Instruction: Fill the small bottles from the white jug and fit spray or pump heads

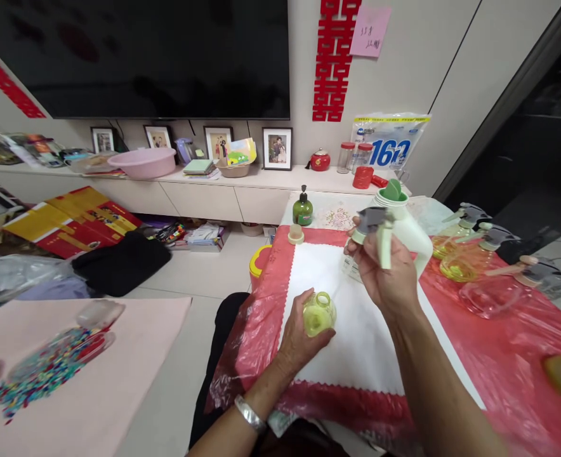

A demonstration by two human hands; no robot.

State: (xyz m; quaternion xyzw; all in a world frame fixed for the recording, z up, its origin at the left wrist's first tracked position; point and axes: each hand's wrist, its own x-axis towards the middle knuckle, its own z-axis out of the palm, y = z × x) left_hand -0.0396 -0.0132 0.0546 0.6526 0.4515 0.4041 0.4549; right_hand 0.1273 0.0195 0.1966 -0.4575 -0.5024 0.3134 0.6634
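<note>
The bottle (319, 319) is grasped in the left hand (296, 339), mouth uncovered, over the white sheet (363, 355). Beyond and right of that grip, the spray head (372, 218) is held by the right hand (391, 276). Behind this second grip, the jug (412, 233) is partly hidden.

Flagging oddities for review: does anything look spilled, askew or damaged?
Yes, perhaps: coloured bits lie in a straggling heap on the pink cloth at left, as if spilled. The held bottle shows no obvious damage.
</note>
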